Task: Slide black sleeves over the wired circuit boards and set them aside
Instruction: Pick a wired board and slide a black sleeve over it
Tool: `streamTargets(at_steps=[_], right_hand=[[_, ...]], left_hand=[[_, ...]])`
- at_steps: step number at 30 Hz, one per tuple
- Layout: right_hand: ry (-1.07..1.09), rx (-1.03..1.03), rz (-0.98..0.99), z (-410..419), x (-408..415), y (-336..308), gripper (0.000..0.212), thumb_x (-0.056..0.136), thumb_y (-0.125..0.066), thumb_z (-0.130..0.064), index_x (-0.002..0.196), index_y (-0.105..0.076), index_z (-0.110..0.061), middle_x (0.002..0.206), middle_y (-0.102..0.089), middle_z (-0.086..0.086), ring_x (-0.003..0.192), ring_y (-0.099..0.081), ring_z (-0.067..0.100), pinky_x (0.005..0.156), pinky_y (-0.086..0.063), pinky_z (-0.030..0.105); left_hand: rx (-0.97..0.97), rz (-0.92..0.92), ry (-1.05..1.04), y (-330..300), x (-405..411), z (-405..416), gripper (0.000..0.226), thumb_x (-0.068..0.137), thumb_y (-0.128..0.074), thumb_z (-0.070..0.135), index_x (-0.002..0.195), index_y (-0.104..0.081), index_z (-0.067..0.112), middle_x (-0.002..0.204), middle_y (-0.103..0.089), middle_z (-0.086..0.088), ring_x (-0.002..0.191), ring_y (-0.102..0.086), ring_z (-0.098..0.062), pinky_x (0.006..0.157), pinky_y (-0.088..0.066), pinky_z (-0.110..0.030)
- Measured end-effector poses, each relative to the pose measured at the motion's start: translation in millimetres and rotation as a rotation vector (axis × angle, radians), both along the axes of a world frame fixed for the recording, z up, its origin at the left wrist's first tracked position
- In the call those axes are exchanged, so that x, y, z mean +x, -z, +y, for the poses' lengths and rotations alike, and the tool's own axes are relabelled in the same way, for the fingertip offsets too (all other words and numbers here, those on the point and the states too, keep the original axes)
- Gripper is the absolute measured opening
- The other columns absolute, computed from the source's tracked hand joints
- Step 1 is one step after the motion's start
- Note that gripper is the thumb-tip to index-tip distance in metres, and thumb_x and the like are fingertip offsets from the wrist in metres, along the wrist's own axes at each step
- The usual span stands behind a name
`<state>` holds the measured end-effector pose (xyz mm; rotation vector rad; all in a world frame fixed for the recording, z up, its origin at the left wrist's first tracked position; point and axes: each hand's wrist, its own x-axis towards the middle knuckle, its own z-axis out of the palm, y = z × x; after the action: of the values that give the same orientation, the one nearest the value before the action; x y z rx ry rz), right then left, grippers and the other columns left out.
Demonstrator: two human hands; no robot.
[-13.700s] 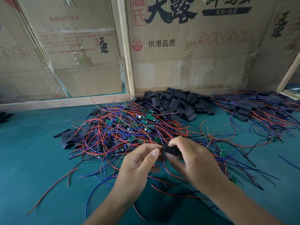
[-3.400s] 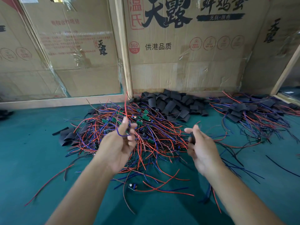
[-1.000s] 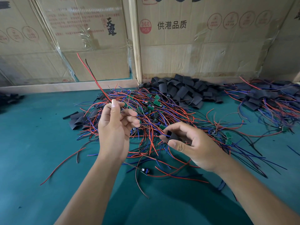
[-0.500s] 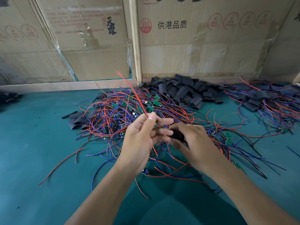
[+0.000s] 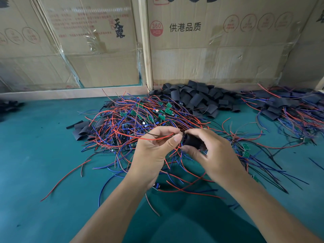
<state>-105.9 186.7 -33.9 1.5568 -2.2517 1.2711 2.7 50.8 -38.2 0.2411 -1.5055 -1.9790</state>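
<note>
My left hand [image 5: 154, 151] pinches a red wire [image 5: 140, 137], and my right hand [image 5: 213, 155] grips a black sleeve [image 5: 192, 142] just beside it, above the tangle of wired boards [image 5: 140, 120] mid-table [image 5: 35, 155]. Loose sleeves [image 5: 198, 99] lie piled at the back edge, sleeved boards [image 5: 287, 109] toward the back right corner.

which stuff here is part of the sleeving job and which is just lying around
Job: black sleeve in right hand; red wire in left hand; wired boards pile; spare sleeves; finished pile.
Lying about: cardboard boxes; wooden post.
</note>
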Motion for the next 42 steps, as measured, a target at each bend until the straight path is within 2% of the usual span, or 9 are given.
streamTargets(at_steps=[4, 7, 14, 18, 22, 26, 33, 39, 42], right_hand=[[-0.001, 0.003, 0.033, 0.9, -1.3, -0.5, 0.037, 0.09, -0.071, -0.033, 0.119, -0.066, -0.011, 0.099, -0.065, -0.002, 0.087, -0.06, 0.017, 0.08, -0.045, 0.025], [-0.007, 0.005, 0.079, 1.4, -0.7, -0.3, 0.036, 0.089, -0.073, -0.029, 0.118, -0.067, -0.01, 0.1, -0.066, 0.001, 0.089, -0.062, 0.021, 0.08, -0.047, 0.033], [-0.028, -0.052, 0.097, 1.0, 3.9, 0.0, 0.039, 0.088, -0.068, -0.032, 0.117, -0.068, -0.006, 0.101, -0.07, 0.004, 0.088, -0.067, 0.022, 0.076, -0.052, 0.038], [-0.038, -0.054, 0.059, 2.4, 0.4, -1.4, 0.04, 0.087, -0.071, -0.032, 0.118, -0.068, -0.007, 0.1, -0.07, 0.003, 0.086, -0.066, 0.021, 0.077, -0.051, 0.035], [-0.025, -0.059, 0.091, 2.6, -2.5, -0.9, 0.042, 0.086, -0.071, -0.033, 0.118, -0.068, -0.005, 0.099, -0.07, 0.006, 0.085, -0.066, 0.023, 0.077, -0.049, 0.032], [-0.021, -0.062, 0.118, 1.5, -2.4, 1.6, 0.042, 0.086, -0.071, -0.034, 0.117, -0.069, -0.006, 0.099, -0.07, 0.007, 0.085, -0.067, 0.024, 0.077, -0.049, 0.034], [-0.029, -0.027, 0.131, 1.4, -1.2, 3.2, 0.04, 0.088, -0.068, -0.036, 0.118, -0.068, -0.009, 0.1, -0.069, 0.004, 0.086, -0.066, 0.023, 0.076, -0.05, 0.036], [-0.056, -0.024, 0.137, -0.1, 0.5, 3.7, 0.038, 0.087, -0.073, -0.028, 0.118, -0.069, -0.005, 0.1, -0.069, 0.004, 0.086, -0.066, 0.021, 0.078, -0.049, 0.029], [-0.067, -0.039, 0.087, 0.6, 3.2, 2.8, 0.037, 0.088, -0.069, -0.032, 0.117, -0.067, -0.009, 0.102, -0.071, 0.0, 0.091, -0.068, 0.016, 0.081, -0.05, 0.024]], left_hand=[[-0.093, -0.012, -0.017, 2.3, 0.3, -0.9, 0.021, 0.078, -0.077, 0.014, 0.095, -0.073, 0.003, 0.09, -0.074, -0.007, 0.085, -0.067, -0.014, 0.082, -0.053, -0.022], [-0.109, -0.01, -0.032, 1.6, 1.2, -1.9, 0.015, 0.076, -0.079, 0.018, 0.089, -0.075, 0.011, 0.087, -0.073, -0.005, 0.082, -0.066, -0.014, 0.081, -0.052, -0.023], [-0.108, 0.008, 0.018, 2.1, 0.3, 5.0, 0.008, 0.079, -0.076, 0.012, 0.086, -0.076, 0.015, 0.083, -0.072, -0.004, 0.081, -0.068, -0.014, 0.077, -0.054, -0.023], [-0.138, -0.056, 0.003, 0.4, 1.0, 2.7, 0.01, 0.087, -0.07, 0.013, 0.093, -0.076, 0.007, 0.082, -0.073, -0.007, 0.076, -0.066, -0.013, 0.075, -0.053, -0.022], [-0.215, -0.114, -0.029, -0.8, 1.3, -0.5, 0.011, 0.094, -0.064, 0.002, 0.098, -0.074, 0.001, 0.077, -0.071, -0.008, 0.068, -0.064, -0.014, 0.069, -0.052, -0.021], [-0.174, -0.095, -0.014, -2.9, 1.7, 0.4, 0.004, 0.092, -0.065, -0.003, 0.09, -0.064, 0.0, 0.07, -0.066, -0.003, 0.061, -0.063, -0.012, 0.064, -0.052, -0.019], [-0.075, -0.154, 0.028, -0.4, 1.4, -0.4, 0.01, 0.086, -0.074, 0.006, 0.078, -0.067, 0.008, 0.066, -0.064, -0.006, 0.059, -0.059, -0.015, 0.062, -0.049, -0.024], [-0.011, -0.201, 0.079, 1.4, 2.8, -3.0, 0.015, 0.087, -0.071, 0.002, 0.075, -0.068, 0.01, 0.064, -0.061, -0.008, 0.058, -0.055, -0.015, 0.06, -0.046, -0.025], [0.043, -0.234, 0.104, -2.1, 3.2, -2.3, 0.021, 0.089, -0.067, -0.002, 0.071, -0.065, 0.009, 0.063, -0.062, -0.01, 0.054, -0.056, -0.015, 0.055, -0.048, -0.022]])
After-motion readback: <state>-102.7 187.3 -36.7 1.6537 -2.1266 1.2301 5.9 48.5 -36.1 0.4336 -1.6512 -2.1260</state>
